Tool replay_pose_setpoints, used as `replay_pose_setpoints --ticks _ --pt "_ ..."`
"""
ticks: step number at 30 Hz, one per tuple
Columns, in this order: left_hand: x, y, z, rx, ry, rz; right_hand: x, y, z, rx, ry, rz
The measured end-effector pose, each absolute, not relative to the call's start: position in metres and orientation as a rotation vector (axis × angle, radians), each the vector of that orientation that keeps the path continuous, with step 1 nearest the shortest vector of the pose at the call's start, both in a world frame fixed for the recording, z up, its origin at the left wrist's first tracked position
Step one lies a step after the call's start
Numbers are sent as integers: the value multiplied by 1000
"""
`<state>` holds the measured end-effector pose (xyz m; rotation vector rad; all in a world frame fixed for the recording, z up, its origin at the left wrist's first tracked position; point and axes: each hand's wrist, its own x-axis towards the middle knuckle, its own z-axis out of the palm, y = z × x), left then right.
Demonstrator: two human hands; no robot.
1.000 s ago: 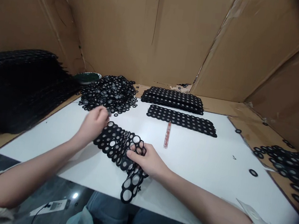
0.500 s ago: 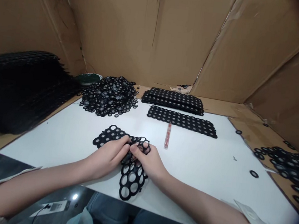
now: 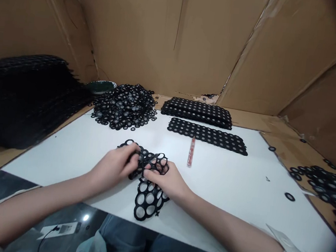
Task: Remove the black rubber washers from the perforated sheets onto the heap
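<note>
While the right hand (image 3: 172,181) pinches the bunched black perforated sheet (image 3: 145,204), the left hand (image 3: 117,162) curls against it, its grip unclear.

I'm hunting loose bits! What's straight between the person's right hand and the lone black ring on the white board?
In the head view, only bare white board lies between the right hand and that ring.

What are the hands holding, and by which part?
A black perforated sheet: right hand pinches its bunched middle; whether the left hand grips it is unclear.
</note>
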<state>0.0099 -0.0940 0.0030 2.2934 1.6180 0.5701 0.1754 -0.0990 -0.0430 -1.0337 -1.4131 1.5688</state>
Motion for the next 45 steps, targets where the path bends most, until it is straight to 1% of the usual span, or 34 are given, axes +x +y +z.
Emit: replay_pose_setpoints --ticks 2,4,7,14,16,18,20,21,26,30,34,36,39,41,43,45 --pt "17 -104 -2 2354 1527 450 175 -100 -42 -1022 -1410 1540" --pt "21 -110 -6 2287 1451 411 175 -102 -42 -1002 -1401 1539" --pt "23 -111 -5 2094 1354 436 174 -103 -43 -996 -1378 1511" --pt "26 -107 -4 1870 1282 504 171 -104 -42 -1024 -1371 1461" --pt "18 -94 -6 1710 1304 621 171 -104 -42 -1020 -1383 1488" --pt "3 -73 -3 1612 1381 834 173 -104 -42 -1036 -1375 1515" --pt "-18 -46 4 1674 1456 1152 176 -104 -41 -1062 -1374 1534" --pt "-29 -32 10 1759 1526 1223 177 -104 -40 -1073 -1382 1535" --pt "-69 26 40 2278 2070 973 181 -96 -35 -982 -1497 1552" --pt "-79 65 46 2405 2118 838 183 -89 -36 -998 -1418 1620" --pt "-88 97 35 2329 2164 752 189 -84 -36 -1032 -1381 1648" --pt "-94 107 30 2312 2205 757 195 -80 -30 -1050 -1441 1604" --pt "-100 111 27 2392 2198 699 207 -71 -16 -1130 -1709 1442" --pt "-97 104 30 2497 2147 674 215 -65 -9 -1179 -1896 1404" --pt "-87 88 32 2587 2101 734 221 -59 -8 -1204 -1928 1459" --pt "-69 60 31 2629 2037 754 224 -57 -14 -1208 -1839 1552"
